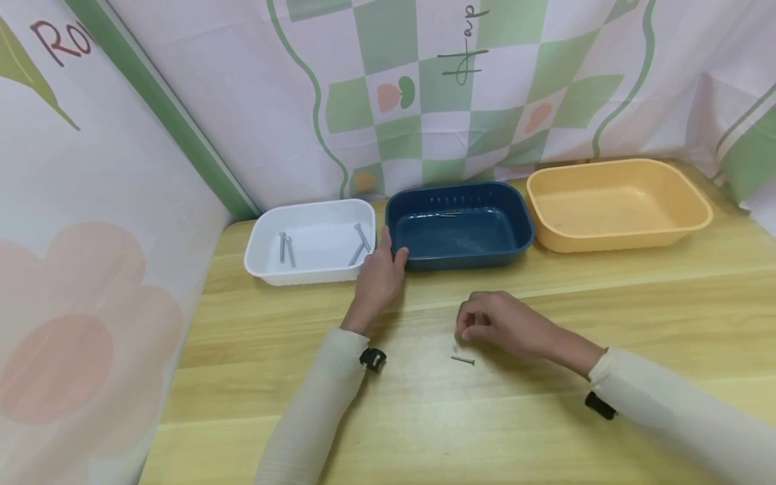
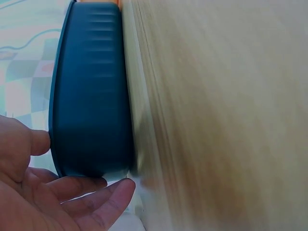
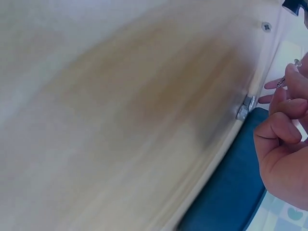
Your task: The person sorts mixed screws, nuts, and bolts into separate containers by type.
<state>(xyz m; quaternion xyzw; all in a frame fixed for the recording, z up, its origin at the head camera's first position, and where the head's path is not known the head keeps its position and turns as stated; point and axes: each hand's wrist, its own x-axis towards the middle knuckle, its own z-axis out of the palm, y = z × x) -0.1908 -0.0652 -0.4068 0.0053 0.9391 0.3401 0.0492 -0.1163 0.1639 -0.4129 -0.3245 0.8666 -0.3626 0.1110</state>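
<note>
Right grip (image 1: 506, 325) narrow, pinching 1 screw (image 3: 288, 73), left grip (image 1: 380, 275) spread, touching blue basin (image 1: 461, 261)

The screws (image 1: 463, 361) look like shiny metal. Smooth, glossy plastic forms the blue tray (image 1: 463, 261). The tabletop (image 1: 412, 431) shows smooth wood grain.

The left tray (image 1: 312, 276) is white, the middle tray (image 1: 467, 262) dark blue, the right tray (image 1: 624, 242) orange-yellow. Screws (image 1: 282, 248) in the white one are silver-grey; the screw (image 3: 281, 83) in the right hand (image 1: 512, 325) looks silvery, the lone screw (image 1: 463, 361) brassy green. The counter (image 1: 242, 377) is yellowish with browner wood grain. The far cloth (image 1: 445, 87) shows green-and-white checks, wavy green lines and peach motifs. A peach flower (image 1: 57, 367) patterns the white left panel (image 1: 109, 182). Sleeves (image 1: 321, 397) are cream, wristbands (image 1: 372, 360) black.
</note>
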